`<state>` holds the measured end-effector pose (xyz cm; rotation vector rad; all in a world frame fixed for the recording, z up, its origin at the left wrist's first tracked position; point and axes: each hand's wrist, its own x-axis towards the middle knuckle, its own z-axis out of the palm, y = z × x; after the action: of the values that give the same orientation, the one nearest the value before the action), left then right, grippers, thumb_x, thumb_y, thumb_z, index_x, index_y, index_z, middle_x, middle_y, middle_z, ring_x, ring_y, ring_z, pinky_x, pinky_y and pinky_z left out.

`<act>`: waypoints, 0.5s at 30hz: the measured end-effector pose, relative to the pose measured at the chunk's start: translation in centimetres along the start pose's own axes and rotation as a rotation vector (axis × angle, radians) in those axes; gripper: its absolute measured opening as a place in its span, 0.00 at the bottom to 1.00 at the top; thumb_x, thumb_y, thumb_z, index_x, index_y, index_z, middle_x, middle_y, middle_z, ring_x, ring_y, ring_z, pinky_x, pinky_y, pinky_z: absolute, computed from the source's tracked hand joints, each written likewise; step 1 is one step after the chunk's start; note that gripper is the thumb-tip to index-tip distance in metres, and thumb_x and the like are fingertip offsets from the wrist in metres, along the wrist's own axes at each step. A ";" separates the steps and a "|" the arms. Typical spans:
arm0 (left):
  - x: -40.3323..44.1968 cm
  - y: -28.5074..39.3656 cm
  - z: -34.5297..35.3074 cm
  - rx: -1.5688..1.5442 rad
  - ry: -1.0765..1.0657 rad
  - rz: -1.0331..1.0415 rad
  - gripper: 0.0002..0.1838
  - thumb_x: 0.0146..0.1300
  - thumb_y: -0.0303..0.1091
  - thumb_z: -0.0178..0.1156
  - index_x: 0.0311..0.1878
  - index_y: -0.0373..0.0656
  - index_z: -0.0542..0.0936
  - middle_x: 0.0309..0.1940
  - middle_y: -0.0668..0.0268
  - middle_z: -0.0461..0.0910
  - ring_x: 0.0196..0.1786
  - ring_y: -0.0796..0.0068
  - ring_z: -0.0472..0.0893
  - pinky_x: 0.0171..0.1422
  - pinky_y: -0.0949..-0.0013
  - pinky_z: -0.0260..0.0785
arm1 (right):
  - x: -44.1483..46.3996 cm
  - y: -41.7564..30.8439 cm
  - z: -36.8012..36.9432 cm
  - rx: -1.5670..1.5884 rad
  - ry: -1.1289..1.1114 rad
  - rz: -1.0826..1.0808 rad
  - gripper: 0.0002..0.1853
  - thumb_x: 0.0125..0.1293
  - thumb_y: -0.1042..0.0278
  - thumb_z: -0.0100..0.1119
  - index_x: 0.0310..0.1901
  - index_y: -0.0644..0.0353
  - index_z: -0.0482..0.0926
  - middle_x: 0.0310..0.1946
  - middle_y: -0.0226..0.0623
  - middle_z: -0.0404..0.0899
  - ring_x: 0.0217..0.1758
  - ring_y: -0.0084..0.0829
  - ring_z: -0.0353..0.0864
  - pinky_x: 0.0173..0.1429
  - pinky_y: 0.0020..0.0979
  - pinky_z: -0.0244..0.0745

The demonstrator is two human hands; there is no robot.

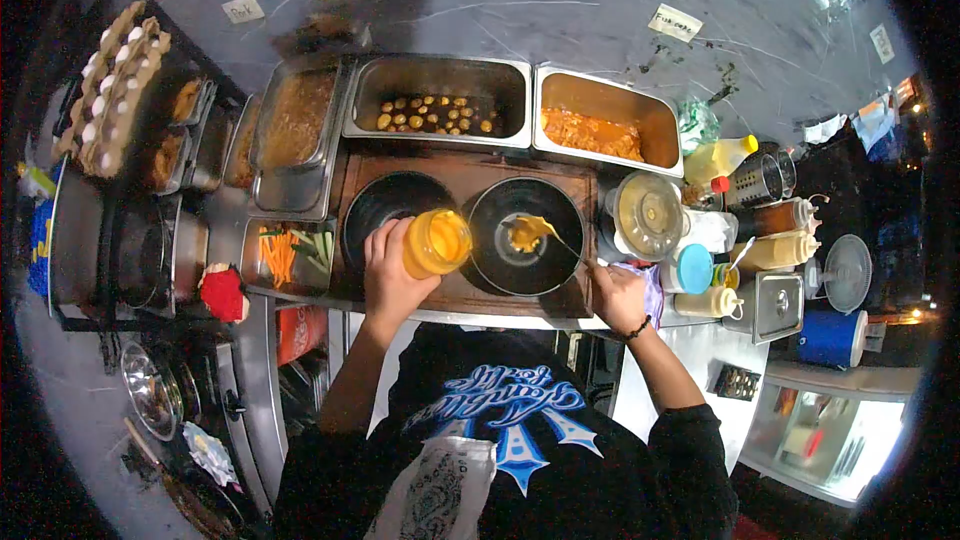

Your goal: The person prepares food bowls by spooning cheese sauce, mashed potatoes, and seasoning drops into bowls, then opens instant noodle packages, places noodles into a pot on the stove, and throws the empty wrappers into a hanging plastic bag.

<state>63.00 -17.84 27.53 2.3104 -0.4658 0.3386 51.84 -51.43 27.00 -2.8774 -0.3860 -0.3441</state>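
My left hand (pixel 388 278) is closed around a jar (pixel 438 244) of thick yellow sauce, tilted with its mouth toward the right. In my right hand (pixel 620 298) is the thin handle of a spoon (pixel 538 227), its head coated with yellow sauce. The spoon's head is over the right black bowl (pixel 500 272), where a yellow dollop of sauce (pixel 521 240) shows near the middle. A second black bowl (pixel 385 198) sits to the left, partly hidden by the jar and my left hand. Both bowls rest on a brown board (pixel 450 302).
Behind the board stand a metal pan of small round potatoes (pixel 435 138) and a pan of orange-red food (pixel 596 142). Cut vegetables (pixel 292 258) fill a tray at left, below an egg carton (pixel 112 90). Squeeze bottles (pixel 780 250) and a lidded container (pixel 650 215) crowd the right.
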 end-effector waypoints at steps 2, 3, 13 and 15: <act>0.0 0.1 -0.1 0.005 0.003 0.001 0.39 0.33 0.30 0.72 0.56 0.42 0.70 0.51 0.54 0.70 0.55 0.49 0.68 0.61 0.54 0.63 | 0.6 -1.3 -2.0 0.065 0.017 0.100 0.16 0.53 0.75 0.57 0.45 0.62 0.77 0.20 0.41 0.76 0.23 0.39 0.76 0.26 0.37 0.68; 0.0 0.2 -0.1 0.009 0.006 0.001 0.39 0.33 0.30 0.72 0.56 0.42 0.70 0.51 0.54 0.70 0.55 0.49 0.68 0.61 0.54 0.63 | 0.4 -1.4 -2.0 0.065 0.017 0.100 0.16 0.53 0.75 0.57 0.45 0.62 0.77 0.20 0.41 0.76 0.23 0.39 0.76 0.26 0.37 0.68; 0.4 1.6 -0.6 -0.008 -0.083 -0.044 0.38 0.34 0.29 0.70 0.56 0.41 0.69 0.51 0.54 0.70 0.56 0.49 0.68 0.62 0.54 0.62 | -0.2 -1.9 -5.4 1.123 0.059 0.756 0.10 0.66 0.65 0.57 0.42 0.64 0.80 0.28 0.35 0.80 0.31 0.22 0.74 0.37 0.27 0.70; 0.5 2.5 -0.8 -0.063 -0.131 -0.054 0.38 0.34 0.30 0.70 0.56 0.41 0.69 0.52 0.55 0.70 0.57 0.50 0.68 0.62 0.55 0.62 | 1.3 -3.8 -7.9 1.159 0.042 0.767 0.10 0.66 0.66 0.57 0.41 0.64 0.80 0.29 0.37 0.81 0.31 0.20 0.75 0.37 0.25 0.69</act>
<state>62.27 -18.97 29.83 2.2874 -0.4712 0.1447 50.35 -49.49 35.53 -1.6754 0.4196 -0.0010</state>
